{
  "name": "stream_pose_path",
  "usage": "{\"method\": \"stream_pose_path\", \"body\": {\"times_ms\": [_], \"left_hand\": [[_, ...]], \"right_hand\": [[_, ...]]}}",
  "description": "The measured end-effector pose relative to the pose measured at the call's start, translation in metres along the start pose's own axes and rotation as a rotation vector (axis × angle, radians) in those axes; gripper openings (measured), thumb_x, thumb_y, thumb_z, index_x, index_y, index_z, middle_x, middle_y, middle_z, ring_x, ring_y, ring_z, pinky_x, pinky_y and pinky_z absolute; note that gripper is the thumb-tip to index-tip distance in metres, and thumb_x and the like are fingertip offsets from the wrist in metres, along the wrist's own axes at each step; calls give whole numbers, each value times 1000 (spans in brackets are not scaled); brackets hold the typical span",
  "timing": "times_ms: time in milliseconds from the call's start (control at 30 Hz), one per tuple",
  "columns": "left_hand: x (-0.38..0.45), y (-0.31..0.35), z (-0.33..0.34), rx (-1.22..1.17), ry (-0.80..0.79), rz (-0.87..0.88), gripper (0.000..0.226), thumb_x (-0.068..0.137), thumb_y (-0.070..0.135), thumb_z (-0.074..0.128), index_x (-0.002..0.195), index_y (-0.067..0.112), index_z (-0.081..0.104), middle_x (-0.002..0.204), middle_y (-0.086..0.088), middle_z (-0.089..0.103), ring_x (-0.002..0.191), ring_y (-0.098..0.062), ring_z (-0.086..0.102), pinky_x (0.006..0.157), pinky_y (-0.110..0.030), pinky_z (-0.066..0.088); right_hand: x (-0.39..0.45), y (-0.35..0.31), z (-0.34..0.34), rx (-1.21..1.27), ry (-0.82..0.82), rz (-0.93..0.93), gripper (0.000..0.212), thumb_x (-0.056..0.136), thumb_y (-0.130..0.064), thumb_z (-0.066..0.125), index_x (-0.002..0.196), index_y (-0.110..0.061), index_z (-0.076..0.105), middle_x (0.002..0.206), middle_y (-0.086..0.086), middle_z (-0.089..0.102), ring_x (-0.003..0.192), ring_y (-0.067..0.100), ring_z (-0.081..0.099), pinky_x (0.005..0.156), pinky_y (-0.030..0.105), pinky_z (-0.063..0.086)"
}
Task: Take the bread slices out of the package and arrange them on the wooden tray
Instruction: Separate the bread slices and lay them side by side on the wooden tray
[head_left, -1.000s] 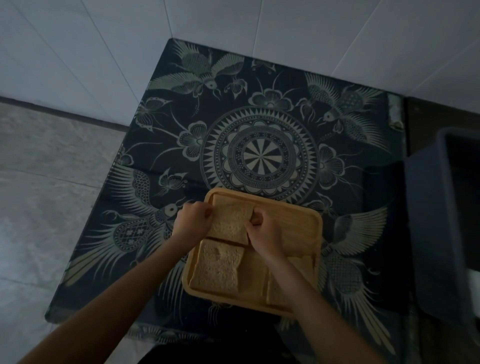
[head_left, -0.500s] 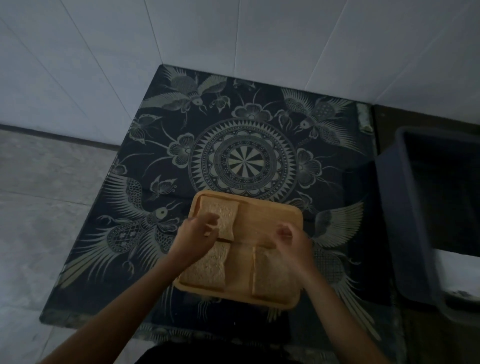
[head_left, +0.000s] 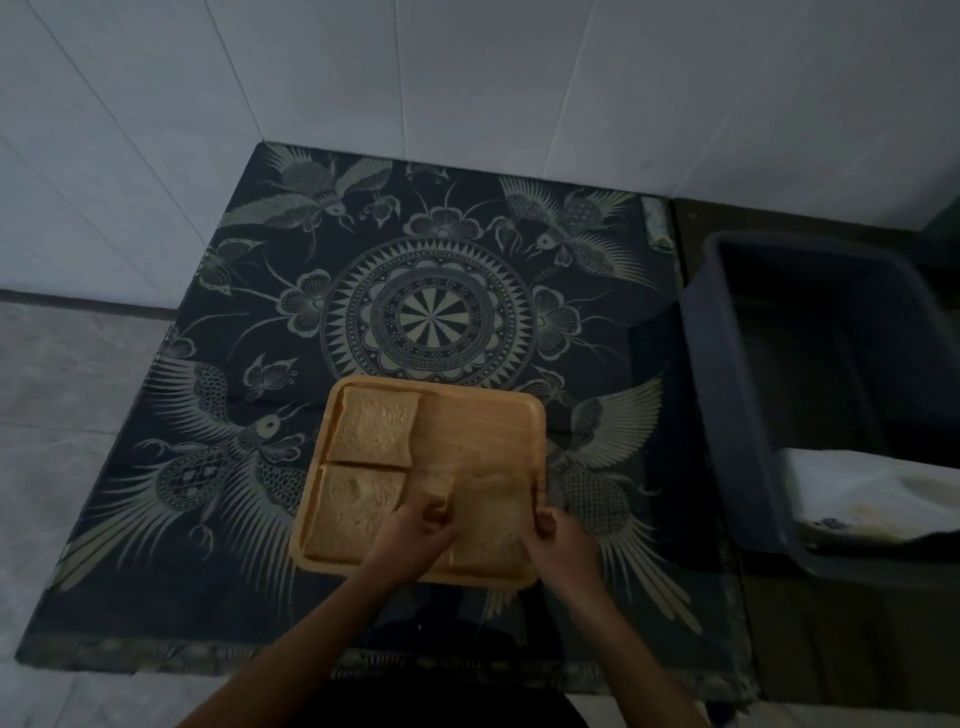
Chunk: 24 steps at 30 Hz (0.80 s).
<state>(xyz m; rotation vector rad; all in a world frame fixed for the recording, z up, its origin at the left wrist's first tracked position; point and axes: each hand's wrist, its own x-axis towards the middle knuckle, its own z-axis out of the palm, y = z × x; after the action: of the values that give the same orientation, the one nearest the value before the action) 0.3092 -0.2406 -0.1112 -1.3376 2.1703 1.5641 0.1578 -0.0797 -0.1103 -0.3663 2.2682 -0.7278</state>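
Observation:
A wooden tray (head_left: 483, 421) lies on the patterned table near its front edge. One bread slice (head_left: 374, 426) lies flat in the tray's far left corner. A second slice (head_left: 353, 506) lies in the near left part. A third slice (head_left: 491, 519) sits at the near right, blurred. My left hand (head_left: 415, 535) pinches its left edge and my right hand (head_left: 558, 540) pinches its right edge. The tray's far right part is bare wood. No bread package is in view.
The table carries a dark cloth with bird and mandala patterns (head_left: 431, 322). A dark plastic bin (head_left: 737, 415) stands at the right, with white cloth or paper (head_left: 872, 488) inside. White tiled wall lies behind; grey floor lies to the left.
Both hands left the far left slice, which now lies flat, and moved back to the near right slice, taking hold of its two sides. The camera view shifted upward.

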Motion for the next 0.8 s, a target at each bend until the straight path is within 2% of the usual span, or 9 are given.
{"method": "stream_pose_path", "body": {"times_ms": [100,200,267,333,400,500,600,700,800], "left_hand": [[0,0,7,-9,20,-27,48,88,29,73,132,15,61,119,-3,71,101,-18,69,93,-44,57],[0,1,10,-40,30,-51,47,87,26,74,131,14,62,117,-5,72,102,-20,69,95,-43,57],[-1,3,12,-64,37,-67,45,87,24,74,130,13,63,115,-6,71,99,-20,69,89,-36,57],[-3,4,14,-81,44,-91,41,87,22,74,126,13,64,109,-2,71,94,-17,68,77,-28,55],[-6,5,15,-93,54,-112,38,87,22,73,123,15,66,104,1,71,89,-13,67,67,-21,50],[-11,4,17,-85,56,-122,33,86,23,72,119,15,68,101,1,73,89,-15,69,71,-25,53],[-16,-1,18,-123,52,-129,32,87,20,71,119,14,68,98,3,72,90,-15,70,83,-35,59],[-18,-5,18,-145,43,-103,35,89,19,71,123,12,67,102,0,73,93,-17,70,89,-41,60],[-20,-6,17,-128,45,-79,38,89,23,71,125,15,67,109,-1,73,96,-16,70,90,-42,59]], "right_hand": [[-3,-1,1,-14,2,-26,36,100,-39,60,126,-15,68,116,-1,74,100,12,67,81,26,53],[-2,-3,1,46,0,-1,34,99,-34,64,126,-14,69,113,-2,73,91,7,62,70,18,49],[-2,-4,2,67,-8,14,34,98,-34,65,126,-14,70,114,-1,73,93,9,64,75,23,54],[-1,-3,2,90,-19,21,33,98,-33,66,125,-14,71,109,-3,72,98,13,67,86,34,59],[-1,-1,3,112,-30,19,32,97,-31,67,123,-13,72,109,-2,73,99,14,69,90,39,60],[-4,6,5,131,-48,19,35,96,-32,69,125,-11,71,116,2,73,104,16,69,93,39,59],[-8,11,6,121,-54,26,36,96,-37,68,124,-16,71,119,-2,73,98,9,66,80,23,56],[-10,15,8,108,-47,44,38,96,-39,68,128,-19,69,113,-7,70,87,-2,60,64,5,41],[-8,17,10,104,-49,54,39,96,-39,68,129,-19,68,108,-10,68,77,-15,51,53,1,41]]}}
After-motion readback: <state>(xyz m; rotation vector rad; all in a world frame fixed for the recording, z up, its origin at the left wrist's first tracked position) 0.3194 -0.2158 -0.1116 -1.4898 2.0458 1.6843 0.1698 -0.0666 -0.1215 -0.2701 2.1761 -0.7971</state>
